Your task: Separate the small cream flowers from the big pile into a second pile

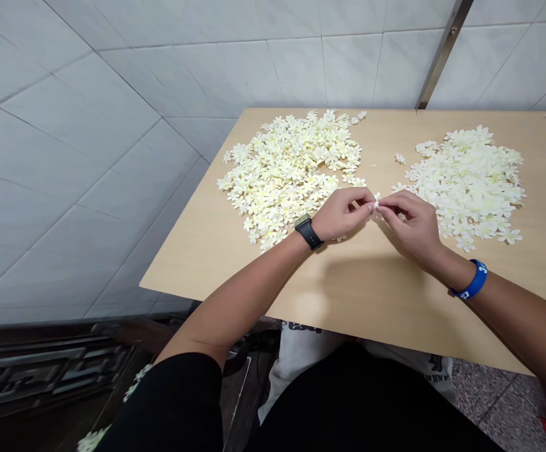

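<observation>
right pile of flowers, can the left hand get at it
Probably, but not directly: the left hand is pinching a small flower with the right hand, which lies between it and the right pile of flowers. It would likely have to let go and reach past.

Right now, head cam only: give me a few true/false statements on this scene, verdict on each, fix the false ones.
1. A black watch is on the wrist of the left hand. True.
2. The left wrist wears a blue band. False: the blue wristband is on the wrist of the right hand.
3. Fingers of both hands meet at a small white flower. True.
4. The flowers sit in a metal tray. False: the left heap and right heap lie directly on a pale wooden tabletop.
5. The wall is bare brick. False: it is white tile.
</observation>
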Available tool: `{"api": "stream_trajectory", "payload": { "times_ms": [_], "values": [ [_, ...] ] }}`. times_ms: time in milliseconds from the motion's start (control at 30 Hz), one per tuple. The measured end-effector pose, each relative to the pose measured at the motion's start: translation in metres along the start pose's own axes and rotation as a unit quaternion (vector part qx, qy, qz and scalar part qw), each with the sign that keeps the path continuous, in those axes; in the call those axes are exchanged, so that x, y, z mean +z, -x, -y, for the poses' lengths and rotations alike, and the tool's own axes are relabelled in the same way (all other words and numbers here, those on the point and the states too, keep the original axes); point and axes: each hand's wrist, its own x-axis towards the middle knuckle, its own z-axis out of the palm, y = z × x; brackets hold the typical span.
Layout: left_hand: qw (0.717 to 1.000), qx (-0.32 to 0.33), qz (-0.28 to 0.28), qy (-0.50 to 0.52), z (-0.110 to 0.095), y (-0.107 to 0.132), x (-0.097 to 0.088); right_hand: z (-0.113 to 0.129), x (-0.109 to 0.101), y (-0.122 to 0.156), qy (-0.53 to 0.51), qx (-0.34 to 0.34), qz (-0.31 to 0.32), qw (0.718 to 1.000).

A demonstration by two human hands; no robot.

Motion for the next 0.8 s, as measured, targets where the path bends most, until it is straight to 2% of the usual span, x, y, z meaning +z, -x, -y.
{"api": "stream_trajectory", "payload": {
  "times_ms": [433,533,667,733,800],
  "values": [
    [1.0,0.02,-0.015,-0.017,0.002,0.0,0.002,0.006,-0.001,-0.001,-0.009,0.018,-0.01,1.0],
    [0.999,0.001,-0.041,-0.034,0.003,-0.001,0.001,0.0,-0.002,-0.003,-0.001,0.058,-0.055,0.997],
    [0.996,-0.024,-0.078,-0.042,0.009,-0.004,-0.002,-0.028,-0.006,-0.01,0.026,0.132,-0.143,0.981],
    [0.994,-0.032,-0.091,-0.049,0.011,-0.005,-0.003,-0.038,-0.008,-0.013,0.037,0.135,-0.155,0.978],
    [0.994,-0.041,-0.089,-0.052,0.01,-0.005,-0.003,-0.038,-0.01,-0.014,0.05,0.111,-0.166,0.979]
  ]
}}
